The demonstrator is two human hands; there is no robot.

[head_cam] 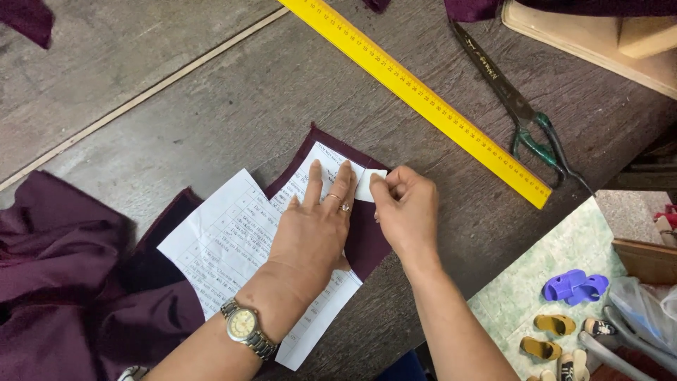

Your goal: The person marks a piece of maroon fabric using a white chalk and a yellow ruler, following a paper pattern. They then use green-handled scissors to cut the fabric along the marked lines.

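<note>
Left hand (pixel 314 229) at frame centre, palm down, fingers spread flat, pointing up-frame. Right hand (pixel 403 208) just beside it, fingertips pinched together. Both forearms enter from bottom edge.

A tailoring workshop: a worn wooden tabletop (pixel 211 92) carries maroon cloth (pixel 63 282), a long yellow ruler (pixel 416 95) and big fabric shears (pixel 518 106) at the far right.
</note>
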